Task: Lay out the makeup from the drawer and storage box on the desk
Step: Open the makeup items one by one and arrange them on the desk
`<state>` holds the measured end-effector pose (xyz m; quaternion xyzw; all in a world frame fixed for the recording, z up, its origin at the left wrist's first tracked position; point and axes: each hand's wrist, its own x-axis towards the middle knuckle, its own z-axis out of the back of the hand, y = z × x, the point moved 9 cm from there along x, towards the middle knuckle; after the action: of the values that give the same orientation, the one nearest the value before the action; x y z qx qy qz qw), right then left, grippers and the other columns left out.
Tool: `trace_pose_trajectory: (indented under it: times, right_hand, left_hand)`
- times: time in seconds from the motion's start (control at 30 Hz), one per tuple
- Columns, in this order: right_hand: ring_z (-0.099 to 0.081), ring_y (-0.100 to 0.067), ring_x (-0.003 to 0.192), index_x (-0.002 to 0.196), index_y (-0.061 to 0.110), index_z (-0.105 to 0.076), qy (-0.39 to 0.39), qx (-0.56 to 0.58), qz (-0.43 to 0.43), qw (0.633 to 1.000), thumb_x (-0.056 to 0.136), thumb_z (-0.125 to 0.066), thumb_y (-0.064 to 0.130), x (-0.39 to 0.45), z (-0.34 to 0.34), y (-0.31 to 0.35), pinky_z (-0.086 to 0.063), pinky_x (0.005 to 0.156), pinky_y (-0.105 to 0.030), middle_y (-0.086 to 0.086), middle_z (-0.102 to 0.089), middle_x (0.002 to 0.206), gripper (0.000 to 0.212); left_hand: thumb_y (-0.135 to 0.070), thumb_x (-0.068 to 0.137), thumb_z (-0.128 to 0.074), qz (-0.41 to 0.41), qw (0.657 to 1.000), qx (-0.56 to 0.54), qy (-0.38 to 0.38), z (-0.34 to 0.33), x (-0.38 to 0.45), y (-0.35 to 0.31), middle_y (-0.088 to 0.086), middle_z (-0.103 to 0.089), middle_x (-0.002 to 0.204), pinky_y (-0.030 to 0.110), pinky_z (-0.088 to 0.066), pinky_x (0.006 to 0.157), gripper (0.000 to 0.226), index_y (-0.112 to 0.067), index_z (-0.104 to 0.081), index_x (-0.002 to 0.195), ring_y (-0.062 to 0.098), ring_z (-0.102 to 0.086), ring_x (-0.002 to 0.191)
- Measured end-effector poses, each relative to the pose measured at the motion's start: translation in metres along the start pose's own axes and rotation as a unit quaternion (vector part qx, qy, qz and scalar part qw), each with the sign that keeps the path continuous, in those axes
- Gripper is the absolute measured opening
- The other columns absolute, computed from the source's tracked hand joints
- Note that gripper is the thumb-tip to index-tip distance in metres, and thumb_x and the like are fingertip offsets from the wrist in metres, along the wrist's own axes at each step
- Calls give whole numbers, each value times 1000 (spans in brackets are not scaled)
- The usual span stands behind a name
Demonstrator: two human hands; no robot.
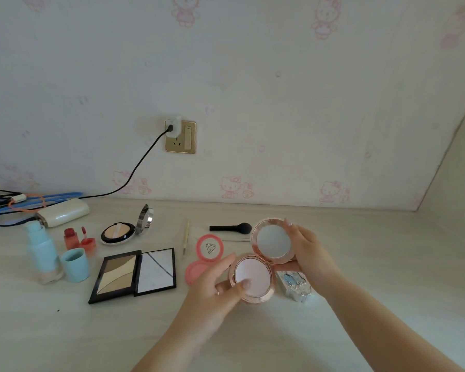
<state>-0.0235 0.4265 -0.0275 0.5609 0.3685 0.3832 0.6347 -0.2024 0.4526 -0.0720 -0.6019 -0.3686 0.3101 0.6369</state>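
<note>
A rose-gold round compact [255, 275] is held open above the desk [360, 264]. My left hand [220, 288] grips its base, thumb on the pale pink powder. My right hand [306, 253] holds its mirrored lid [273, 241] upright. Laid out to the left are an open pink blush compact [206, 253], an open black contour palette [132, 275], an open round powder compact [121, 232], a red lip tint [78, 238] and a blue bottle [42, 253] with its cap [75, 264] beside it. A silver box [293, 285] lies under my right wrist.
A black brush [231, 228] and a thin pencil [185, 237] lie near the wall. A white power bank [62, 212] and tangled cables [11, 202] sit at the far left. A charger [173, 127] is plugged into the wall socket. A side wall closes the right end.
</note>
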Motion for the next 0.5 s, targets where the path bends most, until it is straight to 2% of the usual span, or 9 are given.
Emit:
trace_pose_trajectory:
  times: [0.07,0.13,0.23,0.37,0.43,0.5]
  right_hand:
    - [-71,-32,79,102,21,-61,-12,-14,-10,1000,96,-42,44,4,-2,-1,-61,65,-40,-6,-62,95,31]
    - [-70,-33,80,92,28,-58,-16,-23,-21,999,97,-40,44,8,-3,-4,-61,64,-39,-2,-59,93,25]
    - [-69,-30,79,99,25,-56,-20,-62,-31,997,98,-38,44,15,-4,-8,-61,64,-40,-4,-59,97,26]
    - [-65,-22,75,107,19,-55,-20,-103,-23,994,99,-35,42,23,-12,-11,-60,58,-37,-4,-55,97,31]
    - [-67,-25,76,107,16,-55,-15,-142,-17,990,99,-33,43,27,-14,-11,-60,62,-42,-8,-55,100,35]
    - [-69,-29,74,104,13,-56,-13,-200,3,980,99,-31,43,31,-16,-9,-59,66,-47,-9,-55,95,40]
  left_hand:
    - [-28,71,-80,-9,997,80,14,-5,3,6,-12,-59,124,18,-49,88,73,-20,-46,135,-2,-61,106]
    - [-32,64,-84,-25,985,173,-2,-7,8,8,-5,-48,136,20,-46,96,85,-19,-41,137,3,-53,118]
    - [-43,65,-80,-59,935,348,-42,-9,12,-3,-7,-30,146,13,-23,104,95,-21,-31,144,6,-31,134]
    - [-59,69,-68,-55,869,488,-64,-6,18,-10,-11,-29,147,24,-21,109,93,-24,-27,145,11,-28,138]
    - [-64,71,-62,-48,836,543,-60,-6,19,-12,-12,-30,147,29,-15,112,92,-26,-25,146,12,-26,139]
    - [-66,72,-60,-47,819,569,-64,-4,20,-9,-12,-31,147,31,-12,113,92,-25,-23,146,14,-25,140]
